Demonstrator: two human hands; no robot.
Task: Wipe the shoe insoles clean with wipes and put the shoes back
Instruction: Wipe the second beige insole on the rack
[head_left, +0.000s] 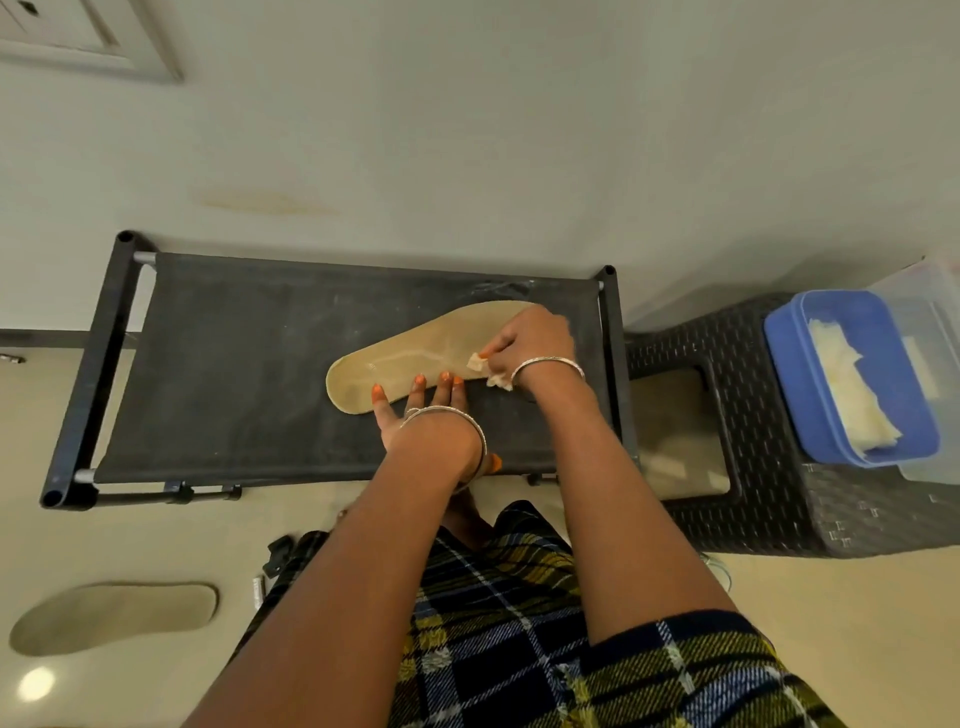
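- A person is standing over a low, black, fabric-topped bench set against a pale wall. Both bare forearms are reaching down, and each wrist is wearing a thin bangle.
- 1 tan insole is lying flat on the right half of the bench.
- The left hand is pressing on the insole's near edge. Its fingers are lying straight and spread, pinning the insole rather than gripping it.
- The right hand is hovering over the insole's right end. Its fingers are pinching a small crumpled wipe down on the surface.
- A 2nd insole is lying on the floor at lower left, well apart from the bench. No shoe is plainly showing.
- A blue tub holding more wipes is sitting on a black woven stool just to the right of the bench.
- Risk: the insole looks thin and light. If the left hand eases off, a wiping stroke could drag or buckle it, or slide it off the bench.
- Risk: the wipe is small and bunched, so it could slip out of the pinch or shred during hard rubbing.
- Risk: the insole on the floor is lying near the person's feet, where a step could dirty it.
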